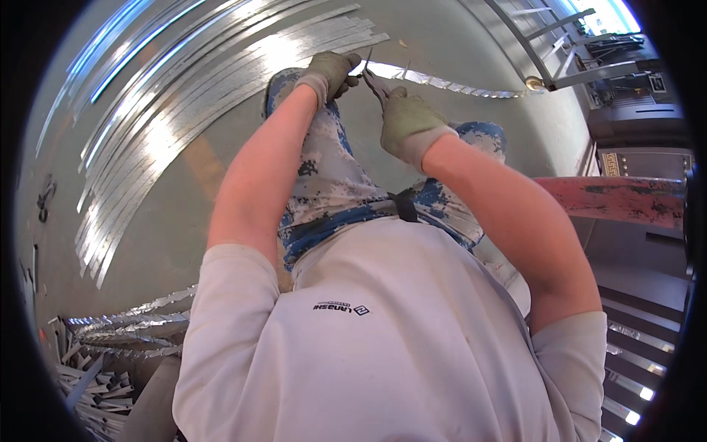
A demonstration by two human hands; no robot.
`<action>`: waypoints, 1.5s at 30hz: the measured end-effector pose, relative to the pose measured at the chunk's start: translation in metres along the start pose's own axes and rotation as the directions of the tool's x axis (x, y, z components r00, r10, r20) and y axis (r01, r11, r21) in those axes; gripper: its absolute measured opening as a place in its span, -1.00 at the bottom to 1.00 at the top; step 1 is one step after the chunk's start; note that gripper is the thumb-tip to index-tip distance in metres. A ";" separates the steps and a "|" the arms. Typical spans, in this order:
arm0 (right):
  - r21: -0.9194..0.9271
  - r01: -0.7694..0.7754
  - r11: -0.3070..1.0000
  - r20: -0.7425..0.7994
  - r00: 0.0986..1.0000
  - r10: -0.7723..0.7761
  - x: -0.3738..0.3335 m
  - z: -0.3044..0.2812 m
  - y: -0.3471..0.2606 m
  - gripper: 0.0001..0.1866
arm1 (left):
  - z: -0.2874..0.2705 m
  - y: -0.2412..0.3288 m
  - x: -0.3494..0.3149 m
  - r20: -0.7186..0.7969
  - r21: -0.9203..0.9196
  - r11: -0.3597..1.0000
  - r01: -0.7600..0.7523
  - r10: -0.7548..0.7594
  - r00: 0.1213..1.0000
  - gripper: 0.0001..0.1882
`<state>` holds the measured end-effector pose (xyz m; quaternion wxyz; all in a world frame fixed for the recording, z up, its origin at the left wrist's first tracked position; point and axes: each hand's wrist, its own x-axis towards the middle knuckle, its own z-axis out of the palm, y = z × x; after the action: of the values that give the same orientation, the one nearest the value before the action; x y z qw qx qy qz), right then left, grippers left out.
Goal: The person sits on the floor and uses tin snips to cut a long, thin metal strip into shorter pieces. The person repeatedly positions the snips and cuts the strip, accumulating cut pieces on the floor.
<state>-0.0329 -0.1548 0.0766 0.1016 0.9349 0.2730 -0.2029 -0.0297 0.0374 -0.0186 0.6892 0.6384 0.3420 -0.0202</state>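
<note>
Both of my hands wear greenish work gloves and meet above my knees. My right hand (414, 124) is closed around the handles of a pair of pliers (377, 87), whose jaws point up and left. My left hand (331, 73) is closed at the near end of a shiny metal strip (456, 86); its fingers partly hide that end. From there the strip runs off to the right along the floor, with a kinked or twisted look. A thin dark piece sticks up beside the jaws; I cannot tell whether it belongs to the pliers.
Many flat metal strips (169, 121) lie side by side on the floor at left. Crinkled strips (132, 324) and a heap of cut pieces (99, 394) sit at lower left. A red beam (615, 199) and a metal frame (524, 40) stand on the right.
</note>
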 end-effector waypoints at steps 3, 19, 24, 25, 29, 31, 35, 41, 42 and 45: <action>0.022 0.016 1.000 0.025 1.000 -0.017 -0.006 0.003 -0.001 -0.19 | -0.010 0.005 -0.014 0.013 -0.017 1.000 0.019 -0.019 1.000 -0.53; 0.192 0.068 0.979 -0.031 0.998 -0.063 0.005 0.048 0.025 -0.02 | -0.010 0.006 -0.029 0.001 -0.041 0.999 -0.006 0.006 1.000 -0.52; 0.022 0.157 0.987 -0.268 0.952 -0.145 0.010 0.077 0.041 -0.15 | -0.008 0.008 -0.031 0.002 0.052 0.999 0.002 -0.002 1.000 -0.52; -0.008 0.159 0.987 -0.296 0.943 -0.154 0.013 0.081 0.044 -0.16 | -0.008 0.007 -0.031 0.003 0.061 0.998 0.003 -0.003 1.000 -0.51; -0.056 0.164 0.985 -0.360 0.917 -0.173 0.021 0.088 0.049 -0.19 | -0.005 0.013 -0.036 -0.018 0.132 0.991 -0.018 0.020 1.000 -0.40; -0.026 0.178 0.984 -0.364 0.915 -0.175 0.023 0.092 0.050 -0.19 | -0.004 0.018 -0.042 -0.036 0.207 0.978 -0.032 0.040 0.999 -0.34; 0.063 0.224 0.973 -0.355 0.916 -0.188 0.020 0.096 0.054 -0.17 | -0.003 0.022 -0.047 -0.051 0.257 0.966 -0.004 0.018 0.999 -0.30; 0.075 0.217 0.973 -0.297 0.937 -0.186 0.021 0.091 0.052 -0.17 | -0.003 0.000 -0.031 -0.006 0.008 1.000 0.002 -0.002 1.000 -0.20; 0.073 0.213 0.974 -0.297 0.937 -0.182 0.020 0.090 0.052 -0.18 | -0.005 0.002 -0.033 0.002 0.029 1.000 0.002 -0.002 1.000 -0.15; 0.089 0.241 0.966 -0.265 0.941 -0.210 0.020 0.087 0.054 -0.19 | -0.012 -0.009 -0.026 0.029 -0.031 0.999 -0.012 0.013 1.000 -0.10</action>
<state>-0.0160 -0.2164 -0.0059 -0.0145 0.9200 0.3764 -0.1081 -0.0586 0.0363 -0.0127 0.7039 0.6296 0.3283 -0.0201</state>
